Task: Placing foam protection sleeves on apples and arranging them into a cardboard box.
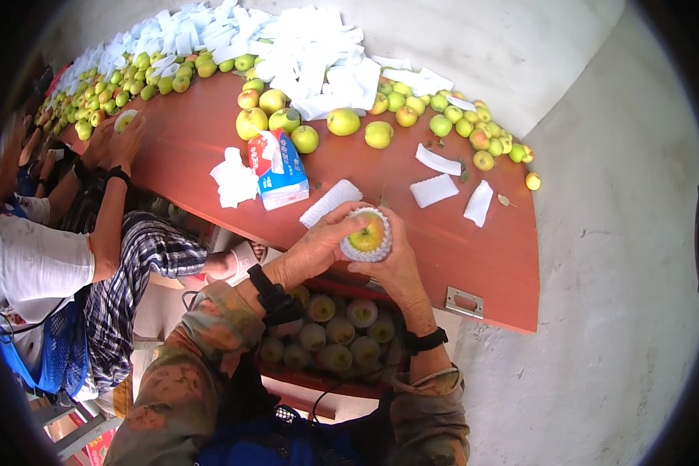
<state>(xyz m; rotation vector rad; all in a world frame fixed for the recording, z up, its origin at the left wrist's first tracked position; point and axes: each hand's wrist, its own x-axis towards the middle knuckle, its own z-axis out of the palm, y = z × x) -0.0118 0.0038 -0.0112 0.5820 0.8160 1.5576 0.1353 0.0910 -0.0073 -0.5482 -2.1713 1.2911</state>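
Observation:
Above the near edge of the reddish-brown table (pixel 202 186), I hold a yellow-green apple (pixel 367 233) between both hands. A white foam net sleeve (pixel 351 250) wraps around its sides and leaves the top bare. My left hand (pixel 322 247) grips it from the left, with the thumb lying on the apple. Around the right side curl the fingers of my right hand (pixel 397 260). Just beyond my left hand lies a flat foam sleeve (pixel 331 203). Below my hands, a box (pixel 322 384) holds several apples (pixel 340 329) in foam sleeves.
Loose apples (pixel 342 121) and a heap of white foam sleeves (pixel 311 54) line the far side. A tissue pack (pixel 281 172) stands left of centre, flat sleeves (pixel 434 190) lie to the right. At left, a co-worker's hands (pixel 124 140) hold an apple. A wall (pixel 598 233) bounds the right.

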